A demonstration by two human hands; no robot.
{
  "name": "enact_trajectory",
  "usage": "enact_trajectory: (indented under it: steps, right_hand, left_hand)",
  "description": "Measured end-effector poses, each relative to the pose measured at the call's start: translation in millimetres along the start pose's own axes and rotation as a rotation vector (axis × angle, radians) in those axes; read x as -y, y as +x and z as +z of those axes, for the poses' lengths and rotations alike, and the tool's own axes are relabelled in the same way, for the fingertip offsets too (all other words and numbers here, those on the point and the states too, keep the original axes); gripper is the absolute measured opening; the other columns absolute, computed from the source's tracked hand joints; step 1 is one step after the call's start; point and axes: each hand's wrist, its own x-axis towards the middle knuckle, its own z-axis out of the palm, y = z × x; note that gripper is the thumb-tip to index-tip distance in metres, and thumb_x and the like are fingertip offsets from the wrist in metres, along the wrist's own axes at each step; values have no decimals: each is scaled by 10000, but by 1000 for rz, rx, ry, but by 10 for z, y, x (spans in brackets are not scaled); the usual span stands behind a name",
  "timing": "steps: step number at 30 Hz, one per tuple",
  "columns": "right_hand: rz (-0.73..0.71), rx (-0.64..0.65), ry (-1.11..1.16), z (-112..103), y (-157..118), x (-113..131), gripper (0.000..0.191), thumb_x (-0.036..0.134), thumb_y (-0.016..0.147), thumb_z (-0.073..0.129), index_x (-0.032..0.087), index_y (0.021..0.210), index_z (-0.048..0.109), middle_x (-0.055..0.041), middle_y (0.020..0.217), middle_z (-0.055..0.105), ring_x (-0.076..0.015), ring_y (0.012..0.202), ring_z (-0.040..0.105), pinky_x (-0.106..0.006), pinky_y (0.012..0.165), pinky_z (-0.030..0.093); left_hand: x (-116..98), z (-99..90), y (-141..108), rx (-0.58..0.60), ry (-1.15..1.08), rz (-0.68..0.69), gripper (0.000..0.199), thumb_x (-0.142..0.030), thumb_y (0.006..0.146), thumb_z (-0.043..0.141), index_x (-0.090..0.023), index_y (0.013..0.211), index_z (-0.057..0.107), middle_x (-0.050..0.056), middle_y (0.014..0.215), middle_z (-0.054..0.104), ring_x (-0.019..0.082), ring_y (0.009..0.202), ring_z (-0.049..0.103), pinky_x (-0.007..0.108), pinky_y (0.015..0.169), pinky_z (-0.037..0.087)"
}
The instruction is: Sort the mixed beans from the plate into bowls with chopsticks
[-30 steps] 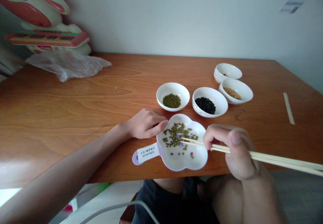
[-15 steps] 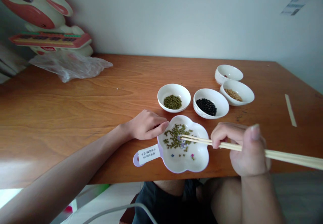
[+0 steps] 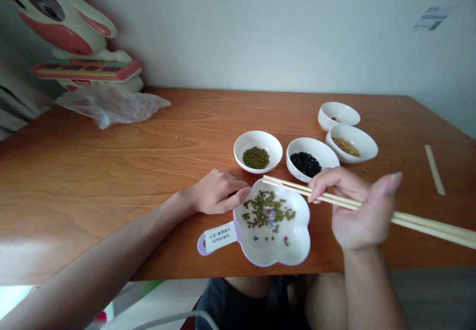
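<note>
My right hand [image 3: 355,206] grips a pair of wooden chopsticks [image 3: 336,200], whose tips lie over the far rim of the dish. Whether a bean is between the tips is too small to tell. Below them is a white, purple-rimmed flower-shaped dish [image 3: 293,245] with a labelled handle, holding scattered green beans [image 3: 266,206]. My left hand [image 3: 221,192] rests on the table, its fingers closed at the dish's left rim, the thumb over the edge. Just beyond the dish stands a white bowl [image 3: 275,146] of mung beans [image 3: 256,158].
A bowl [image 3: 332,154] of black beans stands right of the mung beans. Behind it are a bowl [image 3: 368,141] of tan kernels and another white bowl [image 3: 349,116]. A paper strip [image 3: 434,171] lies at right; a plastic bag [image 3: 115,105] and a cow-shaped toy keyboard [image 3: 89,69] at back left.
My right hand has lifted the chopstick tips from among the beans in the dish toward its far rim. The left hand stays at the rim. The view has tilted up slightly.
</note>
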Motion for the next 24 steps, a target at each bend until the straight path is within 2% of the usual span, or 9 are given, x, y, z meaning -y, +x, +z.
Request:
enact_trajectory:
  steps: [5,8,13,18,24]
  right_hand:
    - [64,317,-47,-211,-231,36,831,819,1019,194,229,644,644,-39,625,638,-195,597,574,-351,587,394]
    - [86,418,-83,-299,-330,7,795,797,1035,177,236,717,644,-29,677,634,-185,617,550,-349,597,365]
    - [74,459,-111,-336,-387,-34,774,782,1043,166,233,762,633,-24,708,620,-181,638,537,-344,614,353]
    - [-9,459,-116,-278,-368,-15,749,725,1072,161,223,742,608,-25,691,607,-180,633,548,-335,616,374]
    - [-25,444,-119,-250,-362,-23,751,682,1088,157,231,729,638,-29,667,615,-188,606,549,-346,595,374]
  left_hand:
    - [21,19,-9,-4,17,8,414,-323,1144,350,-204,775,496,18,709,611,150,619,534,310,626,372]
    - [26,21,-8,-8,27,15,417,-321,1143,351,-203,771,500,20,704,612,152,622,539,309,626,375]
    - [20,-1,-6,-4,15,16,412,-315,1141,353,-203,777,509,20,713,615,151,624,545,307,626,385]
    - [28,2,-16,-1,9,7,404,-311,1134,369,-205,772,512,15,702,604,152,618,543,304,624,381]
    - [28,5,-14,0,-2,7,405,-316,1134,371,-205,776,522,18,708,619,152,620,550,302,624,388]
